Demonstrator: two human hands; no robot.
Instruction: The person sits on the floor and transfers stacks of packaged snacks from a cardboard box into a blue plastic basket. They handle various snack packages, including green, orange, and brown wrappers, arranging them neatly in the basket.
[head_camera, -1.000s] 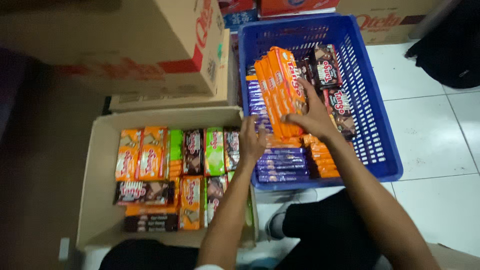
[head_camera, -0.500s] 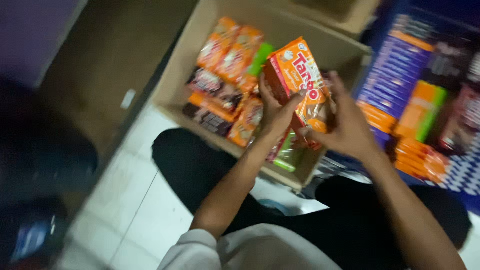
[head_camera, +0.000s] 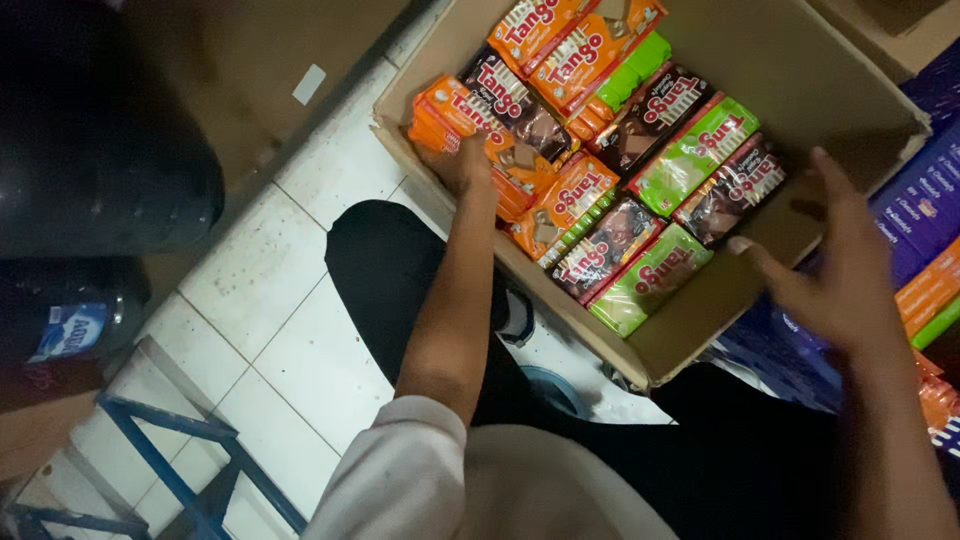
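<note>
- Left hand (head_camera: 468, 160) closed on a stack of orange wafer packs (head_camera: 450, 118), pressing it in at the near-left corner of the cardboard box (head_camera: 690, 345).
- Right hand (head_camera: 835, 265) empty, fingers spread, over the box's near-right edge.
- Best to keep the stack square and slide it flush along the wall.
- Packs flat, glossy, orange; brown packs (head_camera: 730, 190) and green packs (head_camera: 655, 275) fill neighbouring rows.
</note>
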